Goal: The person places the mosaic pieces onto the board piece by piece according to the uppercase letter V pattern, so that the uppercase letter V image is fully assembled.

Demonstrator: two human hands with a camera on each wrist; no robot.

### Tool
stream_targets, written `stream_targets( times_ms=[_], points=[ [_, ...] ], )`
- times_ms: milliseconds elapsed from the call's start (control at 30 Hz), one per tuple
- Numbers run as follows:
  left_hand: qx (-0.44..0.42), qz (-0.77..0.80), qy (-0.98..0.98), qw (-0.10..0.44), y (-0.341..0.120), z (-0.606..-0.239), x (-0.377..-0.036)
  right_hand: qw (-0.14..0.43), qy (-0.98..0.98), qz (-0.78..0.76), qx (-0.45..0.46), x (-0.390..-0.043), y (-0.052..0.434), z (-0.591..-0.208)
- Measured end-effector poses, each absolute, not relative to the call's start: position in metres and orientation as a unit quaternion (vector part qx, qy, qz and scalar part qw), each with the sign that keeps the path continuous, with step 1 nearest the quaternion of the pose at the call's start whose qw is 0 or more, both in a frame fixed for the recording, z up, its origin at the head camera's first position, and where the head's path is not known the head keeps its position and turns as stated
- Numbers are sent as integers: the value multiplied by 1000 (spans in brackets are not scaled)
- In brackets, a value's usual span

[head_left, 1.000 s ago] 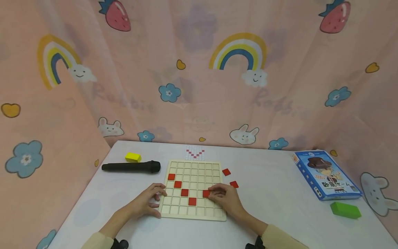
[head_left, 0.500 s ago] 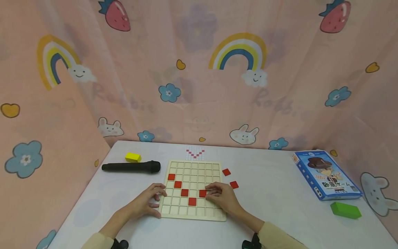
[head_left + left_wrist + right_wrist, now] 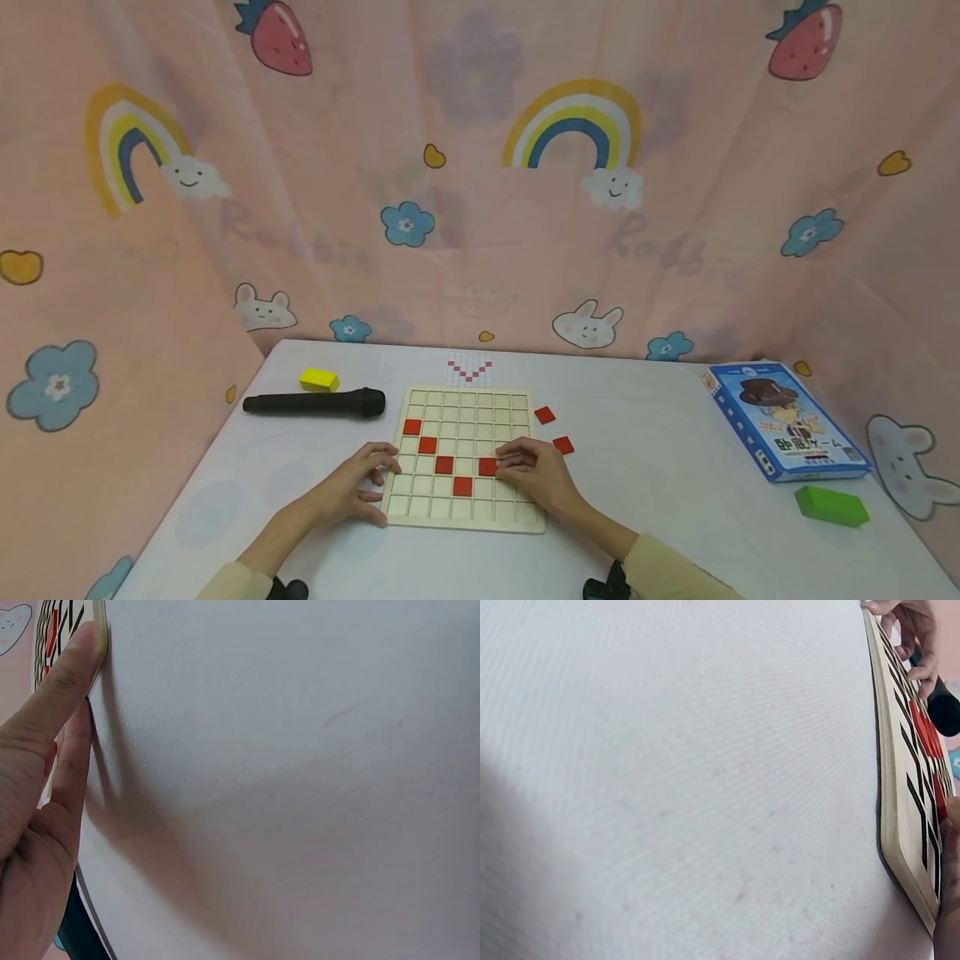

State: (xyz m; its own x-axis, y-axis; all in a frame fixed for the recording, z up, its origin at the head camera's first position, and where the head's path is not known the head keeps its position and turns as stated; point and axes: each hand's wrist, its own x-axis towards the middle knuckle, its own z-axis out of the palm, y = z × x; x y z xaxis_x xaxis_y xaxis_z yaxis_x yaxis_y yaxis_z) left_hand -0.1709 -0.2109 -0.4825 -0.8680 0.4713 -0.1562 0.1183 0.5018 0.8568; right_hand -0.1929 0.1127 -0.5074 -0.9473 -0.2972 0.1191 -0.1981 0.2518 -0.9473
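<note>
A cream grid board (image 3: 480,517) lies flat on the white table, with several red square tiles (image 3: 462,487) in its cells in a slanting line. My right hand (image 3: 543,477) is over the board's right part, thumb and fingertips pinching the right edge of a red tile (image 3: 487,467) on the grid. My left hand (image 3: 348,485) rests at the board's left edge, its thumb (image 3: 71,671) touching the near corner. Two loose red tiles lie right of the board, the farther tile (image 3: 544,415) and the nearer tile (image 3: 563,445).
Behind the board lies a small pattern card (image 3: 469,368) with red squares in a V. A black microphone (image 3: 315,404) and a yellow block (image 3: 319,380) are at the back left. A blue game box (image 3: 787,421) and a green block (image 3: 832,506) sit at the right.
My right hand has slid the pinched red tile slightly left across the grid, then stayed nearly still. The left hand holds its place at the board's edge.
</note>
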Motion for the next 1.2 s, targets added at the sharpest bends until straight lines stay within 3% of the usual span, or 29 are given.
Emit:
stream_targets(
  times_ms=[500, 767, 1200],
  points=[
    [174, 470, 844, 190, -210, -481, -171, 83, 764, -615, -176, -193, 114, -503],
    [179, 472, 843, 187, -210, -480, -170, 102, 772, -603, -172, -200, 137, -500],
    [177, 472, 843, 186, -210, -481, -169, 28, 795, -594, -123, -206, 202, -503]
  ],
)
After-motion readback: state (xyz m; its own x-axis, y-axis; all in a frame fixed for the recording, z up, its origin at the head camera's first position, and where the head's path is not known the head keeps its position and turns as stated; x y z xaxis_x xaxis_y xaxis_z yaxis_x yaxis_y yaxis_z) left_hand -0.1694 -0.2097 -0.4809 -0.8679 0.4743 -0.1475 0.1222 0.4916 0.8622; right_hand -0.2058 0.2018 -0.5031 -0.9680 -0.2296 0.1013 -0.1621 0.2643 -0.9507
